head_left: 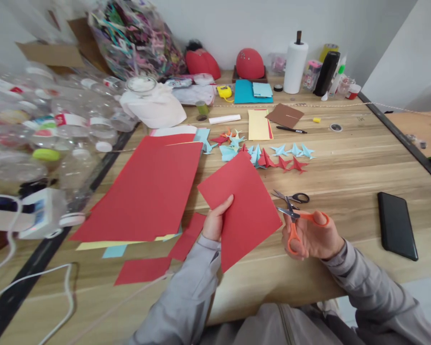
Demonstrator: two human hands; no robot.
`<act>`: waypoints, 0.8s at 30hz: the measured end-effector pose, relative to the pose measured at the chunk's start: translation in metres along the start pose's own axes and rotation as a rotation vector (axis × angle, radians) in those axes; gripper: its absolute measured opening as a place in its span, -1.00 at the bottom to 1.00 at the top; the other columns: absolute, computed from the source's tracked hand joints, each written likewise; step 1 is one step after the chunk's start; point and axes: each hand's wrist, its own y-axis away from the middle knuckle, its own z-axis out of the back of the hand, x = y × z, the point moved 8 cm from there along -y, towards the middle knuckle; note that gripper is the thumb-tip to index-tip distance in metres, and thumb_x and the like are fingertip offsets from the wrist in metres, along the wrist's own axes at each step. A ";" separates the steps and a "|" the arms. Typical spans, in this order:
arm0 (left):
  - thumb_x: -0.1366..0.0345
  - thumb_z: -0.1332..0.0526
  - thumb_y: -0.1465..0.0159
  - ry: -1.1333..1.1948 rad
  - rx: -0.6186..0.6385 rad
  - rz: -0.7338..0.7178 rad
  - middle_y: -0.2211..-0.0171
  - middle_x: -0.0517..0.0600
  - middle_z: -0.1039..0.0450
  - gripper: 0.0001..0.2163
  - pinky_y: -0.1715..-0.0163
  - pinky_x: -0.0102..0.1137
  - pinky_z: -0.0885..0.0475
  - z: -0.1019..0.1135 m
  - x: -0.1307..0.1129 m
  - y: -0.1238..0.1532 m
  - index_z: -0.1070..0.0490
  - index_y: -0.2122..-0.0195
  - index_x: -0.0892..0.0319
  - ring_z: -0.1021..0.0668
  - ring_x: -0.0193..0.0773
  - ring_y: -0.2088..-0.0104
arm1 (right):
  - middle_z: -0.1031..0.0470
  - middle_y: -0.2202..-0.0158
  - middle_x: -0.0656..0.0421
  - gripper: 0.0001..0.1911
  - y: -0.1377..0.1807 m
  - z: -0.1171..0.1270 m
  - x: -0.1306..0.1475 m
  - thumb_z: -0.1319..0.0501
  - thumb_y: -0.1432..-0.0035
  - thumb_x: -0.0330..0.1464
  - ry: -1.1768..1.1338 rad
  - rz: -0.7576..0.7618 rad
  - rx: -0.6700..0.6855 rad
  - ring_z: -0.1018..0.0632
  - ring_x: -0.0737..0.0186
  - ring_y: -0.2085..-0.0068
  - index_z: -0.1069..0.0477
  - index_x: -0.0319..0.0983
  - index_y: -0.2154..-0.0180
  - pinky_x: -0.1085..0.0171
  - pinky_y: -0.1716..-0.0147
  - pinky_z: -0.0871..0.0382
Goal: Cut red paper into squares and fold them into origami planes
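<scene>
My left hand (pixel 215 221) grips a sheet of red paper (pixel 244 211), thumb on top and the other fingers hidden beneath it. In my right hand (pixel 314 237) are orange-handled scissors (pixel 293 216), their blades parted and pointing left, just beyond the sheet's right corner and not touching it. Behind those blades lies a second pair of scissors (pixel 300 197) with black handles. Left of my hands is a stack of large red sheets (pixel 147 187), with yellow and blue edges showing below. Two red paper strips (pixel 188 237) rest near my left sleeve.
Folded red and blue paper cranes (pixel 266 157) stand in a row beyond the sheet. A black phone (pixel 397 225) lies at right. Plastic bottles (pixel 72 120) crowd the left side. Farther back are yellow paper (pixel 259 125), a brown sheet (pixel 284 116) and a black pen (pixel 291 130).
</scene>
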 end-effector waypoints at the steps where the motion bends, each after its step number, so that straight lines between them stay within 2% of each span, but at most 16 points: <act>1: 0.29 -0.44 0.06 -0.003 0.001 0.000 0.17 0.08 -0.61 -0.60 0.15 -0.21 -0.58 0.000 0.000 -0.001 -0.51 0.15 0.20 -0.64 -0.03 0.19 | -0.47 0.58 0.17 -0.44 0.000 -0.001 0.000 -0.23 -0.01 0.09 -0.003 0.004 0.010 -0.37 0.31 0.60 -0.27 -0.25 0.24 0.33 0.60 -0.17; 7: 0.28 -0.43 0.06 -0.045 0.008 -0.020 0.18 0.08 -0.61 -0.62 0.16 -0.21 -0.58 0.000 0.000 -0.001 -0.51 0.19 0.20 -0.64 -0.02 0.17 | -0.46 0.59 0.18 -0.45 -0.001 -0.003 0.002 -0.22 -0.01 0.11 -0.007 0.002 0.000 -0.36 0.30 0.59 -0.26 -0.24 0.26 0.32 0.57 -0.18; 12: 0.26 -0.44 0.07 -0.090 0.017 -0.018 0.18 0.11 -0.60 -0.65 0.14 -0.22 -0.57 -0.001 0.002 0.001 -0.50 0.24 0.23 -0.63 -0.02 0.15 | -0.49 0.53 0.21 -0.50 -0.003 -0.002 0.002 -0.19 -0.07 0.08 -0.024 0.000 0.035 -0.40 0.33 0.57 -0.29 -0.24 0.30 0.34 0.54 -0.18; 18: 0.27 -0.46 0.10 -0.082 0.014 -0.034 0.27 0.02 -0.61 -0.62 0.12 -0.20 -0.56 -0.001 0.002 0.001 -0.50 0.23 0.18 -0.64 -0.05 0.19 | -0.51 0.52 0.16 -0.46 -0.003 0.008 0.000 -0.21 -0.04 0.09 -0.036 -0.023 -0.025 -0.44 0.34 0.56 -0.36 -0.28 0.27 0.34 0.55 -0.20; 24: 0.27 -0.47 0.12 -0.087 -0.012 -0.036 0.29 0.06 -0.61 -0.60 0.14 -0.18 -0.57 0.002 0.003 -0.001 -0.50 0.23 0.21 -0.62 0.01 0.14 | -0.49 0.53 0.17 -0.45 -0.004 0.011 0.001 -0.22 -0.03 0.10 -0.054 -0.038 -0.065 -0.44 0.35 0.56 -0.34 -0.28 0.29 0.34 0.56 -0.21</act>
